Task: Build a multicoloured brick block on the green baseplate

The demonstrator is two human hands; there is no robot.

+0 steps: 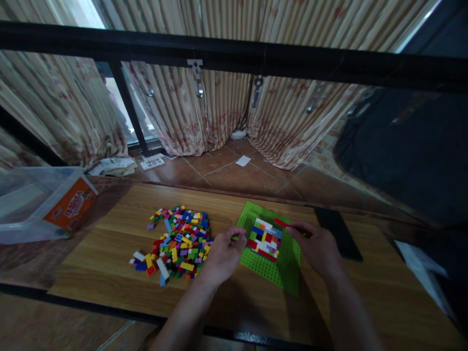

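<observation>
Green studded baseplate (288,263): lower middle of frame, on wooden table (109,253).
Left hand (223,256): grip pinching small green brick, steadying plate edge.
Right hand (316,248): grip pinching red brick (281,223); best pressed straight down, studs aligned.
Loose multicoloured bricks (179,243): piled left.

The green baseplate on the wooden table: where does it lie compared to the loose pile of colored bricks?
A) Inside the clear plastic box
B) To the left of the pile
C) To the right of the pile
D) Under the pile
C: the green baseplate lies to the right of the pile of colored bricks, apart from it.
</observation>
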